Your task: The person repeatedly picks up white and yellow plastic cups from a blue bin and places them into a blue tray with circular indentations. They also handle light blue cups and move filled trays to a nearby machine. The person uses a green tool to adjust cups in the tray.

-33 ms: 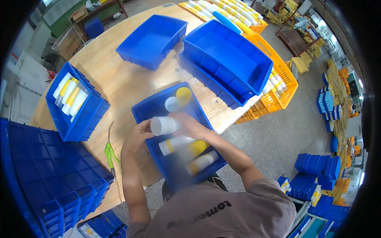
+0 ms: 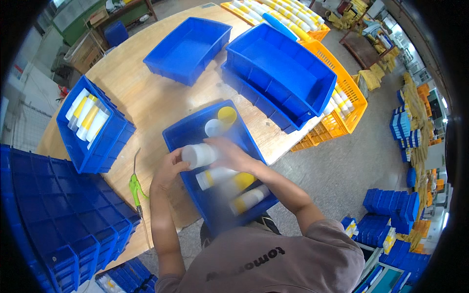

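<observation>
A white cylinder (image 2: 195, 156), perhaps a roll or tube, lies sideways between my hands above a blue bin (image 2: 172, 131). My left hand (image 2: 168, 170) curls its fingers and thumb about the cylinder's left end. Around its other end my right hand (image 2: 232, 154) is closed, partly hazed by a smear in the picture. In the bin, a white tube (image 2: 213, 128) and a yellow tube (image 2: 227, 115) show their round ends at the far side. Nearer my body lie a white-and-yellow tube (image 2: 212, 178), a yellow one (image 2: 243, 181) and another white one (image 2: 251, 199).
A green air gun (image 2: 135, 188) lies left of my forearm. Another blue bin (image 2: 111, 141) holds tubes, beside stacked blue bins (image 2: 53, 205). Farther off are a blue bin (image 2: 183, 51), two nested ones (image 2: 278, 68) and an orange crate (image 2: 359, 105) of tubes.
The white cylinder has shifted slightly left with my hands, which keep their hold. Nothing else has visibly moved.
</observation>
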`<state>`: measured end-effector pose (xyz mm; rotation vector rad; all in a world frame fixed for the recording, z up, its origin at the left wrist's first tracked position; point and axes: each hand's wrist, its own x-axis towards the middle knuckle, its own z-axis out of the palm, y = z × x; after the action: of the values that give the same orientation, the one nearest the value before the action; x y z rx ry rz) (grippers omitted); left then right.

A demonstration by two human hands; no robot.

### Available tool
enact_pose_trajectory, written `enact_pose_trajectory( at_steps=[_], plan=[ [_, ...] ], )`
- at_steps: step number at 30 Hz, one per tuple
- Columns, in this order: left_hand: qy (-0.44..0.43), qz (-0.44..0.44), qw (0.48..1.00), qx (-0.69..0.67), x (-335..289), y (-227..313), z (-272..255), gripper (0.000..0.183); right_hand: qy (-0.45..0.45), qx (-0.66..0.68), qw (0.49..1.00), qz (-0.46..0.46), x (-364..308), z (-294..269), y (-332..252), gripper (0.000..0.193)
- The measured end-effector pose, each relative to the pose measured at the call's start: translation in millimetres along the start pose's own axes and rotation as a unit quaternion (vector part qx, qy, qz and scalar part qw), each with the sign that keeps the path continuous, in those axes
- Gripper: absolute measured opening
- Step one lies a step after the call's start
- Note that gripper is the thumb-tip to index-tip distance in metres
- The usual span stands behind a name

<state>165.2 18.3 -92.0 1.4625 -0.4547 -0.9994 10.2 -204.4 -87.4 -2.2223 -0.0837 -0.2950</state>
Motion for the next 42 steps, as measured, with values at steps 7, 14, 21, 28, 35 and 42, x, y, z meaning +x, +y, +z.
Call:
enact_pose_trajectory(
  at_steps=[7,14,21,28,35,42],
  plan=[
    [0.229,0.091,0.916,0.317,-39,55,-3,0.023,-0.008,0.013,0.998,-0.064,41,41,5,0.081],
    [0.298,0.082,0.864,0.398,-22,63,-5,0.014,0.138,-0.166,0.974,-0.071,42,18,24,0.052],
    [0.397,0.15,0.814,0.397,-24,72,14,0.024,0.088,-0.282,0.955,0.003,-2,23,39,0.027],
    [0.365,0.111,0.847,0.37,-30,49,45,0.023,0.067,-0.232,0.97,0.011,8,42,54,0.043],
    [0.297,0.108,0.87,0.377,12,34,62,0.022,-0.23,-0.152,0.955,0.107,-24,35,51,0.047],
    [0.2,0.103,0.926,0.303,29,50,80,0.024,-0.254,-0.177,0.949,0.066,-47,39,39,0.061]
  ],
)
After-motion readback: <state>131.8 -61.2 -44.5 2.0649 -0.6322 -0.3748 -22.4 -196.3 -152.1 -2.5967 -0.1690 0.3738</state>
